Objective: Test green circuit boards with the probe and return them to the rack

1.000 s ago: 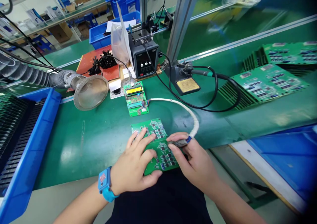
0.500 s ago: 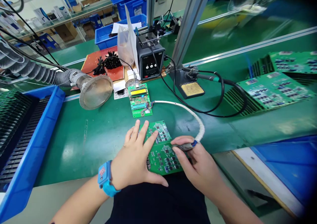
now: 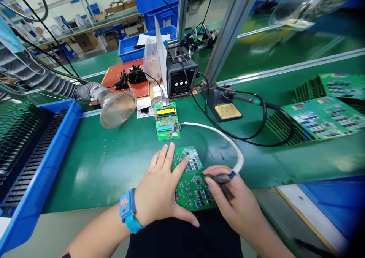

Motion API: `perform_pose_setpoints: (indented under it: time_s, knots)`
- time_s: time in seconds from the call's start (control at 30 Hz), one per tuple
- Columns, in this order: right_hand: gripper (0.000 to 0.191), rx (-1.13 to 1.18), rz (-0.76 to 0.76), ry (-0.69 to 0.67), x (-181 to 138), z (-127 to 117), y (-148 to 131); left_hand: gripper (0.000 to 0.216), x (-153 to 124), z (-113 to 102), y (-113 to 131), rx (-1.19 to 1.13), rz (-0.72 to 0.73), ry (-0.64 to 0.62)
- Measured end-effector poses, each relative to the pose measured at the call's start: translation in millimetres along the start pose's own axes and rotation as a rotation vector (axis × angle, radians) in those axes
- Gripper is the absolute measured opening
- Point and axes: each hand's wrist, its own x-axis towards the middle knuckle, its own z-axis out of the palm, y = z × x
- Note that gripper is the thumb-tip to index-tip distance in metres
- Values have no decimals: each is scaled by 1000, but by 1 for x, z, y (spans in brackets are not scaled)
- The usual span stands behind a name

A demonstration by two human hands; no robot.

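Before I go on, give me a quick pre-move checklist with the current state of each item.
1. Gray tool in grip: ok, held between thumb and fingers of the right hand.
2. Tool's tip placed on the circuit board: cannot tell, the tip is hidden at the fingertips.
3. Left hand over the board: ok, spread across its left side; how firmly it presses, cannot tell.
4. White cable joined to the small board: ok, its wires meet that board's right side.
5. Display lit: ok, yellow; readout, cannot tell, too small.
6. Soldering iron parked: ok, in its stand.
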Motion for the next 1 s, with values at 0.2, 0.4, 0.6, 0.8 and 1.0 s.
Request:
perform_pose_setpoints:
  time_s: [0.2, 0.4, 0.6, 0.8, 1.0]
  knots:
    - [7, 1, 4, 11, -1, 1, 0, 118, -3, 4, 0, 3, -1, 78]
    - [5, -3, 6, 28, -1, 1, 0, 117, -2, 6, -1, -9, 16, 111]
    - [10, 108, 142, 54, 9, -7, -15, 117, -2, -2, 0, -8, 28, 98]
    - [23, 272, 246, 174, 41, 0, -17, 116, -47, -24, -41, -86, 1, 122]
    - [26, 347, 248, 146, 59, 20, 6, 110, -73, 9, -109, -67, -274, -15]
